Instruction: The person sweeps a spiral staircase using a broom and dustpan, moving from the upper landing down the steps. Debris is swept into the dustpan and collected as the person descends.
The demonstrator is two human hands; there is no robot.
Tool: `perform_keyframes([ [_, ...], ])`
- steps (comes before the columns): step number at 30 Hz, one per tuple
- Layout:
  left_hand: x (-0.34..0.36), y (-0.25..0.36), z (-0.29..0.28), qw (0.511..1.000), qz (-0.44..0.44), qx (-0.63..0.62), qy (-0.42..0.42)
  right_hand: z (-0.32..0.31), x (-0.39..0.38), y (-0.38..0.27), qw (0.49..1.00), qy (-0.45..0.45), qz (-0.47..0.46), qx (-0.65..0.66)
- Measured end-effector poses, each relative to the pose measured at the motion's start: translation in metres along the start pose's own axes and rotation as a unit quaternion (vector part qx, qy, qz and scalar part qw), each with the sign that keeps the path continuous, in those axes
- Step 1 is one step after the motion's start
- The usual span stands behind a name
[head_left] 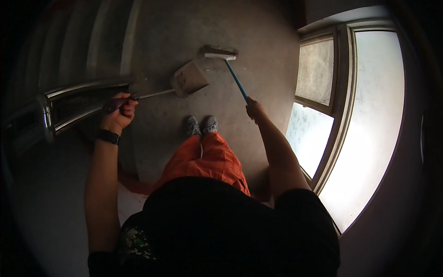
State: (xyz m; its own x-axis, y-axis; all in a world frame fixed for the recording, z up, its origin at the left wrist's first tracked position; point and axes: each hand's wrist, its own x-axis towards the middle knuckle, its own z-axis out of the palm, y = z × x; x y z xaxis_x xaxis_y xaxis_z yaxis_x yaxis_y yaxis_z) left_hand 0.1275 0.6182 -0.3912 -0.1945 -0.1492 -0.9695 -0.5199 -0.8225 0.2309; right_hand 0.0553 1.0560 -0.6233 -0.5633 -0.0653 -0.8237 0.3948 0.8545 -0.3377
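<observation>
My left hand (pixel 122 111) is wrapped round the dark grip of a long-handled dustpan (pixel 191 79). The pan lies ahead of my feet, its wide edge turned right toward the broom, with some dark dirt in it. My right hand (pixel 255 110) closes round the blue stick of a broom (pixel 220 53). The broom's white head with dark bristles rests on the floor beyond the dustpan, a little to the right and apart from it. Small bits of debris (pixel 207 70) lie on the floor between the two.
Steps (pixel 94 41) stand at the far left, with a shiny metal handrail (pixel 48 115) beside my left arm. A framed window (pixel 341 69) lines the right side, bright with light. My grey shoes (pixel 201 124) are together on the concrete floor (pixel 161 143).
</observation>
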Motion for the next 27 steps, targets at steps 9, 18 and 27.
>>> perform_keyframes([
  [9,-0.01,-0.002,-0.025,0.998,-0.026,0.011,-0.053,-0.031,-0.103,0.1,0.984,-0.048,0.036,0.169],
  [18,-0.007,-0.011,-0.013,0.999,-0.019,0.008,-0.024,0.061,-0.076,0.11,0.921,-0.008,0.141,0.363],
  [27,-0.003,-0.011,-0.014,0.999,-0.019,-0.025,0.004,0.06,-0.131,0.043,0.972,-0.152,0.078,0.161],
])
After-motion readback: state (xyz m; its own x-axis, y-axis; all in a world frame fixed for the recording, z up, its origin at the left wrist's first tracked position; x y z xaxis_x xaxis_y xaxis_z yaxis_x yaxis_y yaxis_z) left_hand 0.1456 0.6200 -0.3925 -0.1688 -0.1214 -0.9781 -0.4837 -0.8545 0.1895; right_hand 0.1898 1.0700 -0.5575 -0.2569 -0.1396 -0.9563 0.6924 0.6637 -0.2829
